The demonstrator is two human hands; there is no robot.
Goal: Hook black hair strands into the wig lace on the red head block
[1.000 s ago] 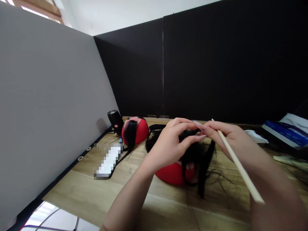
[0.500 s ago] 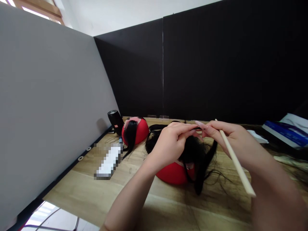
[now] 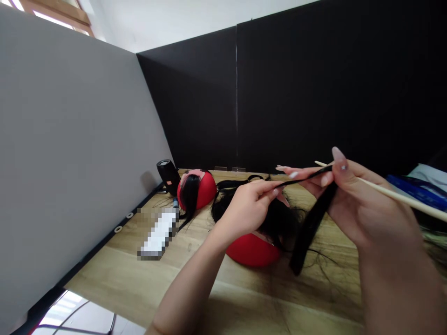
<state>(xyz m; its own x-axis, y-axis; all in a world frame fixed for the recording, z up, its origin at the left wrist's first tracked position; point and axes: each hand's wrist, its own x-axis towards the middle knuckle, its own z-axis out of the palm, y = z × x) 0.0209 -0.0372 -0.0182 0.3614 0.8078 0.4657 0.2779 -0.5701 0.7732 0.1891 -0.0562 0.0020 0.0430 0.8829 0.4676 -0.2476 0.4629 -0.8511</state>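
A red head form (image 3: 254, 251) with black hair (image 3: 281, 221) on it lies on the table before me. My left hand (image 3: 249, 207) is over it, thumb and fingers pinching a lock of black hair (image 3: 310, 176). The lock runs taut to my right hand (image 3: 352, 186), where thumb and forefinger grip it; its loose end hangs below in a flat black strip. A thin pale wooden stick (image 3: 387, 191) is also held in my right hand, slanting across the back of the thumb's base. My left hand hides part of the head form.
A second red head form (image 3: 206, 190) with black hair stands at the back left, beside a black cylindrical speaker (image 3: 168, 177). A blurred-out flat object (image 3: 159, 235) lies in front. Blue packaging (image 3: 415, 190) is at the right. Grey (image 3: 77, 139) and black (image 3: 296, 93) panels border the table (image 3: 115, 270).
My right hand has moved right and away from the left, drawing the lock out between them. The stick has swung from steep to nearly level. My left hand has hardly moved.
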